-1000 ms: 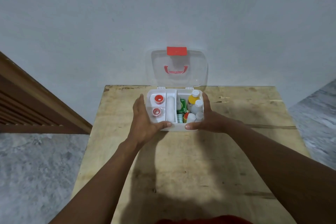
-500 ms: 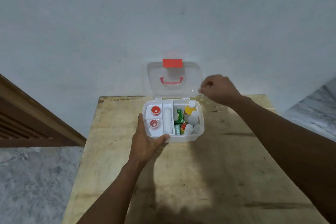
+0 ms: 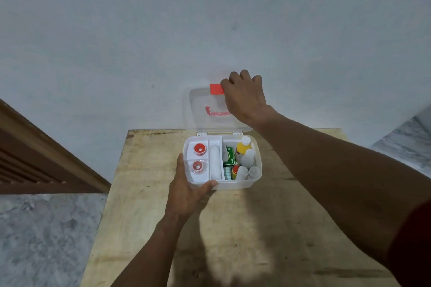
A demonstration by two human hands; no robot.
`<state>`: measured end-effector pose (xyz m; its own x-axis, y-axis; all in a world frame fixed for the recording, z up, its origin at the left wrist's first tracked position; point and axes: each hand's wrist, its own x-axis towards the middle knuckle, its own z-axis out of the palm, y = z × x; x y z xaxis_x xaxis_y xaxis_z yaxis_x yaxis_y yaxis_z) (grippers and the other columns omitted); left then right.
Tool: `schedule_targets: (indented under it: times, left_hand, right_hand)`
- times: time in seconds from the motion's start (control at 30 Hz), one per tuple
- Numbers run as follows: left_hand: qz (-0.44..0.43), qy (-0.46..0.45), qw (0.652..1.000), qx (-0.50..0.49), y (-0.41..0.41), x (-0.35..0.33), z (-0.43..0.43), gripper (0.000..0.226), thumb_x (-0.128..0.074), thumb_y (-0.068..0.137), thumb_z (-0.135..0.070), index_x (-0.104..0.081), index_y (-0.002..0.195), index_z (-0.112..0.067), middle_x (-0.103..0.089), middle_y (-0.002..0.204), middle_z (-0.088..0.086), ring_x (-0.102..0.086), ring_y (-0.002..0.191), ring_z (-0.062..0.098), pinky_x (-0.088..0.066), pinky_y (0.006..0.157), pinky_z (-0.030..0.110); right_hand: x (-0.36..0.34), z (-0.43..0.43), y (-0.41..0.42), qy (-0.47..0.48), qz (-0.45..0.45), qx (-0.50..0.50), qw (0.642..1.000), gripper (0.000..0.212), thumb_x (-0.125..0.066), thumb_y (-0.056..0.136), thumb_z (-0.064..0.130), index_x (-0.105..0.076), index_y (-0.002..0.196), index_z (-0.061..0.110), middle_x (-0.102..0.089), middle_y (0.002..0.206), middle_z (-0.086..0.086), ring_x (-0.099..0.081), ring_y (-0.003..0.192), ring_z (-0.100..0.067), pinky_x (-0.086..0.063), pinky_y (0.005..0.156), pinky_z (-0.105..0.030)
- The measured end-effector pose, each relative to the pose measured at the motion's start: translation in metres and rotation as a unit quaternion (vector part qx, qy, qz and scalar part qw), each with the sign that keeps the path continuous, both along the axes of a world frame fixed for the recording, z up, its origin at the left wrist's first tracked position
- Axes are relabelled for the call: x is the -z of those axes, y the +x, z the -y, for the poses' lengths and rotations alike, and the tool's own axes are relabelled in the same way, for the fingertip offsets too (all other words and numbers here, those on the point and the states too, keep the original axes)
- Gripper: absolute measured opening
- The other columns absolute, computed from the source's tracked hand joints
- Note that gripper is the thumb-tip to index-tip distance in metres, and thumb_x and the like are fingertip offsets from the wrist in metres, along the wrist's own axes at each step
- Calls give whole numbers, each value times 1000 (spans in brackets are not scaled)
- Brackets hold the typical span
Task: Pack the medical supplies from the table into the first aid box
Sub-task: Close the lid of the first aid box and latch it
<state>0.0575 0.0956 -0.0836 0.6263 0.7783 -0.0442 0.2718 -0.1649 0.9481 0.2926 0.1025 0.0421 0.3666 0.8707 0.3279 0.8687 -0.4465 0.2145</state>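
First aid box point(image 3: 235, 184) at the far edge of the table point(image 3: 233, 240), packed with bottles and tape rolls, no supplies visible outside it; left hand point(image 3: 186, 190) clasps its near-left corner, right hand point(image 3: 245, 98) curled over the upright lid point(image 3: 200, 109), closing judged the only step left

Both forearms are bare from wrist to the frame edge — no sleeves, watch, bands or rings seen on the left hand point(image 3: 186, 190) or the right hand point(image 3: 245, 98). No gloves on either. A dark red patch of garment point(image 3: 412, 247) shows at the lower right, beside the right upper arm — its cut cannot be made out.
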Motion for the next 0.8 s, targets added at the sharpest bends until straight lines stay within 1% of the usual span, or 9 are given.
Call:
schedule_targets:
  times: [0.07,0.13,0.27,0.4,0.47,0.53,0.67,0.73,0.8]
  left_hand:
    - [-2,2,1000,3,0,1,-1,84,-85,72,-36,-36,140,-31,-61,125,-18,-65,109,7,-55,80,11]
    - [-5,3,1000,5,0,2,-2,85,-85,73,-35,-35,141,-30,-61,126,-19,-65,108,6,-54,79,9]
    - [-1,2,1000,5,1,0,0,84,-85,73,-32,-35,141,-28,-59,126,-19,-63,108,0,-51,76,5]
    - [2,-20,1000,0,-1,0,0,84,-86,73,-27,-31,136,-32,-56,120,-26,-61,104,-11,-50,73,4]
    - [-1,-37,999,-5,-1,1,-1,86,-87,72,-27,-25,131,-35,-54,116,-29,-63,99,-7,-52,73,6]
    - [-6,-38,999,-5,0,3,-2,85,-86,72,-27,-23,129,-35,-52,114,-29,-62,99,-3,-53,72,8]
    - [-17,-25,999,-12,2,4,-3,85,-86,72,-29,-24,129,-34,-52,114,-25,-62,98,0,-50,71,4]
    - [-15,-12,1000,-21,2,5,0,86,-86,71,-32,-27,133,-31,-54,120,-16,-63,101,7,-50,71,4]
    - [-17,-6,999,-29,2,6,4,90,-85,71,-37,-28,140,-24,-57,130,-5,-63,110,16,-52,80,11]
  right_hand:
    - [-4,1,5,3,-12,-10,1000,23,-51,88,5,-63,108,9,-59,104,-11,-53,97,-33,-35,73,-40]
    - [-9,3,8,13,-41,-22,999,23,-47,93,13,-63,110,10,-60,106,-11,-54,97,-32,-39,74,-40]
    - [-18,11,3,24,-183,-55,981,27,-36,102,28,-51,115,10,-64,93,-9,-58,77,-31,-45,67,-40]
    - [-27,32,-7,2,-210,-63,976,29,-36,105,35,-52,117,14,-66,92,-5,-60,75,-27,-51,70,-41]
    - [-28,46,-13,-14,-202,-76,976,28,-37,104,35,-54,114,15,-67,90,-6,-59,75,-28,-49,69,-40]
    - [-24,61,-23,-21,-170,-91,981,26,-39,103,34,-55,109,14,-65,84,-8,-58,73,-31,-41,62,-35]
    - [0,91,-58,15,-99,-147,984,16,-58,95,21,-61,87,8,-61,65,-9,-54,57,-27,-35,46,-30]
    - [15,100,-74,4,-127,-136,982,12,-62,93,17,-60,84,8,-63,69,-10,-57,61,-27,-39,47,-32]
    - [29,106,-86,-20,-188,-108,976,9,-55,97,16,-57,91,9,-65,85,-12,-61,76,-30,-45,57,-36]
